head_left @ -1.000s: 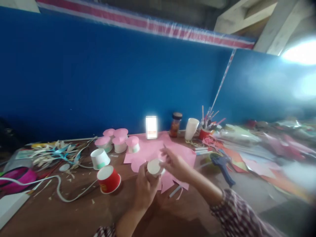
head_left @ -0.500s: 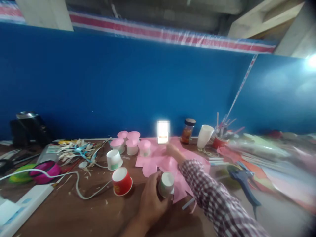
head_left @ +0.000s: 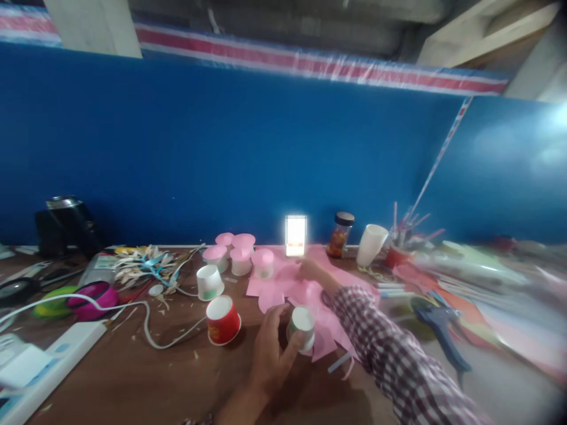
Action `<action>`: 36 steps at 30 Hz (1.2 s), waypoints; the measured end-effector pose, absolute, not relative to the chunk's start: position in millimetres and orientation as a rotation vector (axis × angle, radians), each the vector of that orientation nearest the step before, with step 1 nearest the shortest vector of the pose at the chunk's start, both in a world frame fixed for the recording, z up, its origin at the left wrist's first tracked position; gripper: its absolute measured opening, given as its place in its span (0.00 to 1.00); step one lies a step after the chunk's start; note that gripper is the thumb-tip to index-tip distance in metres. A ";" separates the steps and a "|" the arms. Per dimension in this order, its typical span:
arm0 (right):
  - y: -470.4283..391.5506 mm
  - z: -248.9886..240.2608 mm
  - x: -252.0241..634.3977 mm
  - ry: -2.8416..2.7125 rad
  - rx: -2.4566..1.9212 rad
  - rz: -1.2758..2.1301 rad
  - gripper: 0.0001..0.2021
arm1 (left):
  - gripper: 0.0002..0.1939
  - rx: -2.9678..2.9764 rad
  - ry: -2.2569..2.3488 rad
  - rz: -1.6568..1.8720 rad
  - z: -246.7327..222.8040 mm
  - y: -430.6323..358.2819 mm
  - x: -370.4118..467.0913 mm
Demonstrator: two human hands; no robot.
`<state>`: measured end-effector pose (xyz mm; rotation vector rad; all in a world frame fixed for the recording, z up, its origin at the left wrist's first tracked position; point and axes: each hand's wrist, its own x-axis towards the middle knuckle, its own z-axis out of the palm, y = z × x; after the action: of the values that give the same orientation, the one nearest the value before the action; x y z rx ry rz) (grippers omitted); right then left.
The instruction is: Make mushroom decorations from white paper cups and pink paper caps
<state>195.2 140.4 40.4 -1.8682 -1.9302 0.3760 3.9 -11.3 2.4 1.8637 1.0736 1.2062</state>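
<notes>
My left hand (head_left: 275, 348) is open beside a white paper cup (head_left: 303, 321) that stands upside down. Its thumb touches the cup's near side, while the other fingers curve apart on the left. My right hand (head_left: 315, 273), in a checked sleeve, reaches over pink paper (head_left: 270, 286) to the foot of a small upright glowing screen (head_left: 295, 236). Blur hides how its fingers are set. To the left stand a red paper cup (head_left: 222, 321), another white cup (head_left: 209, 283) and several cups topped with pink discs (head_left: 241, 254).
A glue gun (head_left: 443, 330) lies at right near blurred sheets and plastic. Behind are a jar (head_left: 340, 236), a white tumbler (head_left: 371, 245) and a red pot of sticks (head_left: 398, 255). At left are a power strip (head_left: 57, 366), a white cable (head_left: 150, 339) and a dark flask (head_left: 73, 224).
The whole view has shifted slightly. My left thumb has moved up across the front of the white cup. My right hand stays close to the glowing screen.
</notes>
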 end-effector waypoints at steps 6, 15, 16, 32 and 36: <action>94.3 61.5 214.1 -2.061 -1.811 0.437 0.12 | 0.34 1.959 1.140 1.053 -6.7 -9.7 8.6; -43.2 74.4 238.3 -1.973 -1.793 0.221 0.11 | 0.26 2.046 1.242 1.114 -15.7 -5.2 11.8; -61.3 71.1 247.9 -1.923 -1.827 0.052 0.10 | 0.26 2.053 1.251 1.126 -15.7 -4.8 11.8; -130.4 16.8 362.3 -1.066 -2.556 -0.286 0.17 | 0.24 1.605 1.114 1.144 18.8 -8.1 25.4; -141.8 21.4 365.9 -0.986 -2.332 -0.430 0.19 | 0.22 1.524 1.059 1.198 25.2 7.8 29.9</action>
<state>365.9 -141.8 21.4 -2.3319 -0.9858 -0.4298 29.9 7.8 25.2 1.5244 1.0585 1.1983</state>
